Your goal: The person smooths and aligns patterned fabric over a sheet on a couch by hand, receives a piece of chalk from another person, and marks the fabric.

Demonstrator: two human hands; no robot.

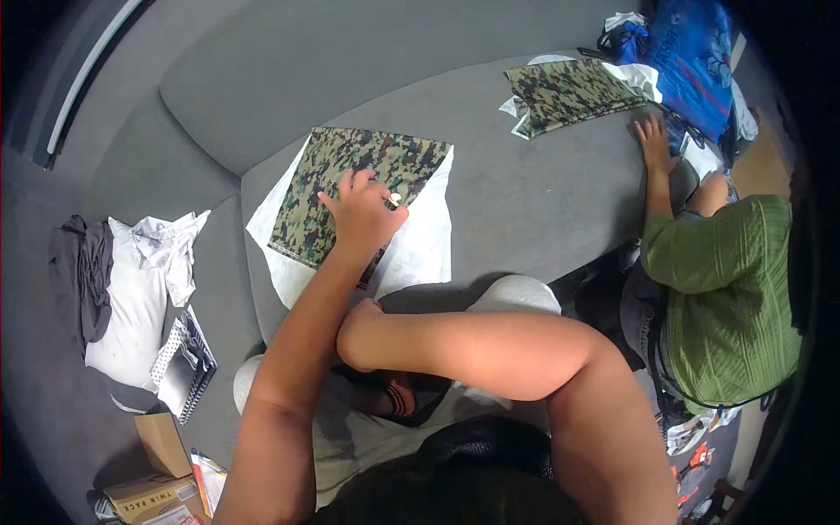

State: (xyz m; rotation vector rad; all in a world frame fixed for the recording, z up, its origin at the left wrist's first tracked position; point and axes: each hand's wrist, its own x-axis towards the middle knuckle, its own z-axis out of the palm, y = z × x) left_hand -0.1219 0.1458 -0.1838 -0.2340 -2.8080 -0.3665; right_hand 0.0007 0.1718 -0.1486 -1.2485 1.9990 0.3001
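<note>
My left hand [365,216] lies over a folded piece of camouflage fabric [306,188], its fingers spread across the cloth. Close to the thumb and index fingertip is a small white piece [395,199]; whether they pinch it I cannot tell. Under the fabric is a white sheet [420,245] with uneven edges, resting on the grey sofa seat. My right hand [359,328] is by the sheet's near edge, partly behind my left forearm. Its fingers are hidden, so what it holds does not show.
At the right sits a person in a green top [735,289], one hand [654,144] on the sofa [534,210]. Near that hand lie another camouflage piece [573,92] and a blue bag [691,66]. On my left are white clothes [136,297], a spiral notebook [185,363] and a cardboard box [153,497].
</note>
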